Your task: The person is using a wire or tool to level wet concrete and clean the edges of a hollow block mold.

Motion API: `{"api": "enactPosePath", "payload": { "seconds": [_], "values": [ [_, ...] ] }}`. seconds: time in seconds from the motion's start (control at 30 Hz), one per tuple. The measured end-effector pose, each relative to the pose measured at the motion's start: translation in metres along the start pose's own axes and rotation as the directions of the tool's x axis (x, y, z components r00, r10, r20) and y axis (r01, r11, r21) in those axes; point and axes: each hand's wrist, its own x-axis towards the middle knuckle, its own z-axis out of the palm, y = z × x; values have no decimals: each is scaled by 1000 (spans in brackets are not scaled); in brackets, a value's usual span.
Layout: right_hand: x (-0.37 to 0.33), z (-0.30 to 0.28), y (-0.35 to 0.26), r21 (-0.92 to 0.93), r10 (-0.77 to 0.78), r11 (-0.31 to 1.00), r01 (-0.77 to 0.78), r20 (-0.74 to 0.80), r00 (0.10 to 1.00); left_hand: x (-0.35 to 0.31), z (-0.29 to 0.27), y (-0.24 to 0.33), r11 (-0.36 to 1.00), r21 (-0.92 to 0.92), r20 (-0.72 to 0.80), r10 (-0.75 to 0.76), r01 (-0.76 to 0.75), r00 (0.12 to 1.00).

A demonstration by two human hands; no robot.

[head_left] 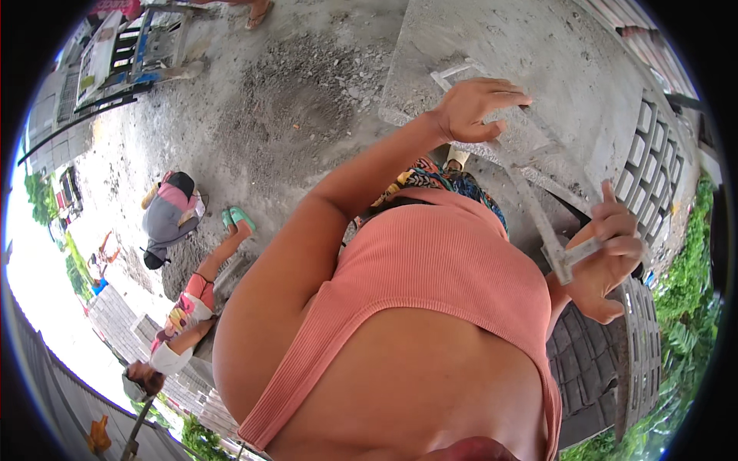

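Observation:
My left hand (478,111) is open, palm down, with fingers stretched out and thumb apart. It hovers over a cement-dusted metal frame (453,74) on a pale grey slab and partly covers it. My right hand (606,261) has its fingers curled round the short crosspiece of a grey, cement-crusted bar (534,211), the thumb pointing away. The bar slants from near the frame toward my right side. Whether bar and frame are one piece, I cannot tell.
Perforated concrete blocks (649,165) stand in rows at the right. A gravel heap (307,100) lies ahead. On the left, a person bends over (171,215) and another person in green sandals (184,315) is nearby. Stacked grey blocks (584,361) sit close by my right side.

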Motion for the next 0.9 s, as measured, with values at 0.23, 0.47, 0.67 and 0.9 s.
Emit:
{"api": "enactPosePath", "payload": {
  "seconds": [0.23, 0.47, 0.67, 0.9],
  "values": [
    [-31, 42, -31, -184, 129, 974, -129, -15, 992, -12, -19, -11, 982, -165, 212, 121, -87, 970],
    [-49, 69, -55, -738, 423, 674, 2, 389, 819, -30, -20, -19, 974, -155, 298, 207, -167, 932],
    [-77, 81, -56, -768, 412, 623, 150, 485, 771, -51, -21, -16, 983, -120, 144, 157, -140, 977],
    [-111, 108, -55, -814, 393, 547, 195, 455, 799, -82, -20, 46, 978, -115, 3, -177, 176, 984]
  ]
}}
